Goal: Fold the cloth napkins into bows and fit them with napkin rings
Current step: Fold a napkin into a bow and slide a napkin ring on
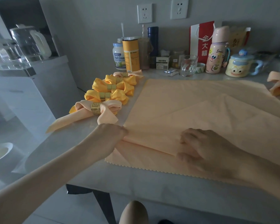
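Observation:
A large peach cloth napkin (192,107) lies spread on the table with its near part folded into a band. My left hand (111,135) pinches the left end of that fold. My right hand (205,147) rests on the fold further right, fingers curled onto the cloth. Several finished bows with gold rings lie in a row at the left: a peach bow (97,109) nearest, yellow bows (106,95) behind it. Another peach napkin (279,84) lies bunched at the right edge.
Along the wall stand a milk-powder jar (119,56), a yellow canister (131,54), a glass (188,65), a pink bottle (217,50), a face mug (238,65) and a red bag (200,41). A white cabinet with glass jugs (29,42) stands left of the table edge.

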